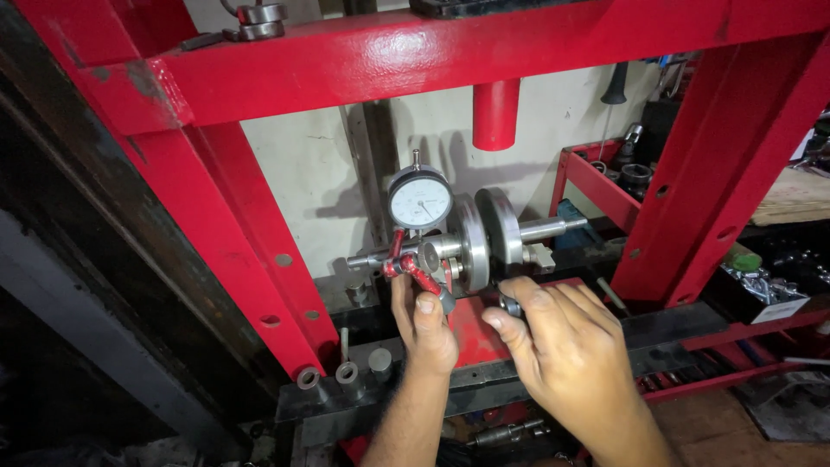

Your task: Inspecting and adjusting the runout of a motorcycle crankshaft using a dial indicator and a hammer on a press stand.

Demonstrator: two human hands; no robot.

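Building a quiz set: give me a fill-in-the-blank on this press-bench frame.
1. The round white dial gauge stands on a jointed ____ arm.
2. The left hand grips that arm ____ the gauge.
3. The steel crankshaft sits inside a ____ steel press frame.
4. The right hand pinches a small ____ part.

Missing: red; below; red; metal

Both hands (428, 324) (553, 333) reach forward, fingers seemingly curled in grips.

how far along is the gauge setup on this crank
Done: crankshaft sits in the red press, and the dial gauge stands over its shaft. In hand: left hand on the red gauge arm, right hand pinching a small knob. Left: whether it's set can't be told.
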